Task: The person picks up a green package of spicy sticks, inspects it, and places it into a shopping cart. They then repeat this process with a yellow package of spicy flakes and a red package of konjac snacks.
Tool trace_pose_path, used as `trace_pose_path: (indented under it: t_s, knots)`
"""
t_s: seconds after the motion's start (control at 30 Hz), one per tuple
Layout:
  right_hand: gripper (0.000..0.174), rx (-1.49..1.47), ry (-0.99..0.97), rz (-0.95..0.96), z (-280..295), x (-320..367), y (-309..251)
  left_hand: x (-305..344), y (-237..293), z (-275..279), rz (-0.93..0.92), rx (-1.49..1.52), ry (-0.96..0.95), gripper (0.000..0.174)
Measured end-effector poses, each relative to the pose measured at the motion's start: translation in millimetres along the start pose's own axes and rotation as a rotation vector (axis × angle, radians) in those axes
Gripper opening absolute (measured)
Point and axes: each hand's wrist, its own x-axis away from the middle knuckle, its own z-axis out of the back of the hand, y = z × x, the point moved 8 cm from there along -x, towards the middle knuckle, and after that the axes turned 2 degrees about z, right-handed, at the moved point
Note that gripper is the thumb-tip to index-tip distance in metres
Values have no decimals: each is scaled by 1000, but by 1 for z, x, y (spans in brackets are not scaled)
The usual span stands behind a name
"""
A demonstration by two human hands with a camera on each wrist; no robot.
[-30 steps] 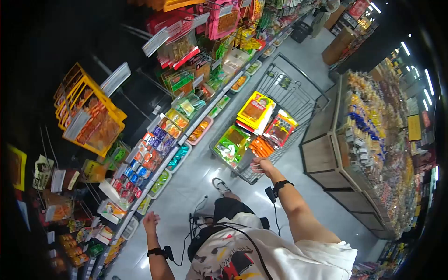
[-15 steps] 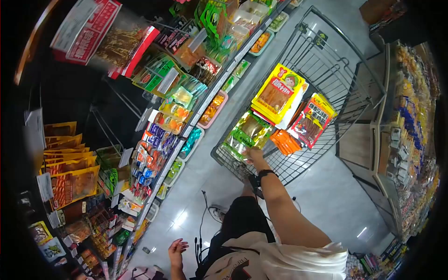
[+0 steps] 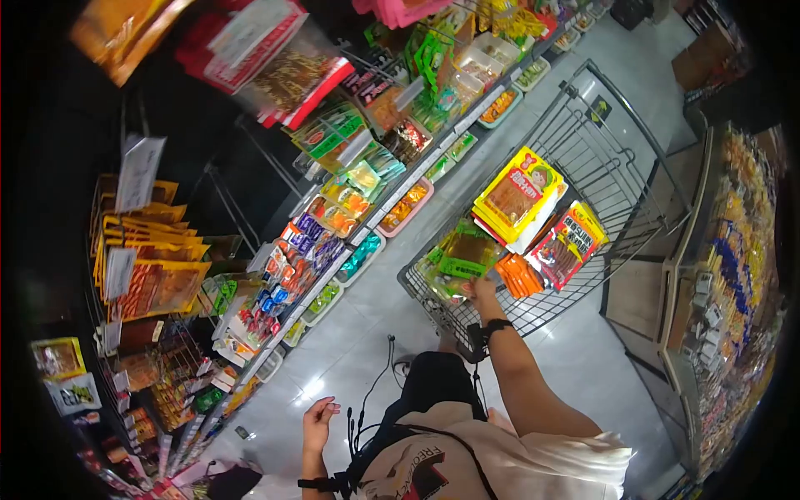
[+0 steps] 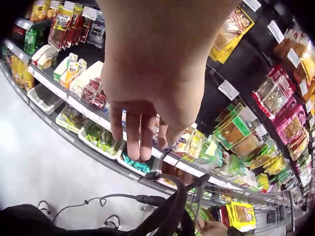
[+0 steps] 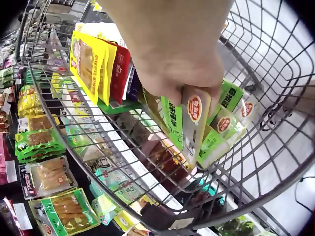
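My right hand reaches into the near end of a wire shopping cart. Its thumb and fingers pinch the upper edge of a clear and green snack packet. Another green packet lies right beside it. Farther along in the cart are stacked yellow snack packets, a red and yellow packet and orange packets. My left hand hangs beside my body with loosely bent fingers and holds nothing; in the left wrist view it overlaps the shelf behind.
Along the left runs a shelf with wrapped sweets and hanging snack bags. Small plastic trays line its lower edge. A wooden display stand heaped with packaged goods stands to the cart's right. Cables hang near my legs.
My right hand has moved from the cart's near edge onto the green packets and now pinches one. The left hand has stayed low and idle. The head view has shifted closer to the cart.
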Motion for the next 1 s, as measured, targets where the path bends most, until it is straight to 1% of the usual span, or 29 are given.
trace_pose_path:
  t_s: [0.1, 0.2, 0.27, 0.3, 0.33, 0.37, 0.4, 0.43, 0.47, 0.5, 0.53, 0.6, 0.63, 0.67, 0.7, 0.73, 0.77, 0.8, 0.87, 0.93, 1.0]
  knots:
    - [30, 174, 62, 93, 30, 29, -19, 18, 5, 15, -9, -18, 98, 24]
    - [34, 760, 89, 367, 81, -82, 16, 33, -14, 33, -16, 75, 178, 25]
    - [36, 817, 124, 261, 96, -29, -19, 45, -28, 41, -10, 149, 223, 25]
    - [38, 1194, 147, 797, 75, 31, -66, 50, -36, 46, -15, 184, 249, 25]
    - [39, 1006, 141, 901, 81, 28, -74, 57, -45, 54, -23, 222, 292, 25]
    - [40, 947, 119, 879, 80, 44, -85, 60, -56, 59, -77, 305, 280, 25]
    - [38, 1274, 127, 611, 73, 29, -89, 64, -64, 64, -105, 331, 294, 24]
    - [30, 1062, 22, 706, 57, 67, -107, 68, -68, 69, -132, 353, 308, 24]
    - [25, 1036, -27, 714, 38, 81, -118, 70, -70, 75, -162, 372, 312, 24]
    - [22, 1210, 139, 819, 21, 106, -132, 73, -71, 85, -200, 378, 329, 25]
    - [20, 1247, 236, 1019, 1, 139, -140, 74, -71, 94, -237, 381, 331, 25]
    - [18, 1334, 74, 1241, -51, 215, -152, 79, -63, 109, -297, 376, 343, 26]
    - [17, 1328, 16, 1410, -71, 284, -156, 84, -55, 119, -323, 367, 357, 25]
    - [16, 1448, 1, 1432, -89, 301, -153, 90, -47, 128, -348, 359, 369, 25]
    - [16, 1458, -58, 1524, -105, 335, -149, 97, -39, 135, -358, 368, 368, 26]
    - [15, 1469, -118, 1611, -119, 378, -141, 105, -32, 143, -368, 375, 364, 27]
    - [14, 1491, -189, 1652, -132, 430, -132, 113, -23, 152, -378, 377, 360, 28]
    - [14, 1514, -260, 1687, -143, 482, -120, 121, -8, 159, -452, 311, 387, 32]
    - [15, 1705, -475, 1847, -164, 546, -76, 139, 23, 164, -585, 172, 435, 42]
    - [17, 1829, -712, 1923, -176, 593, -23, 170, 82, 162, -819, -265, 559, 54]
    - [17, 1788, -995, 2026, -182, 649, 29, 176, 95, 149, -930, -521, 579, 60]
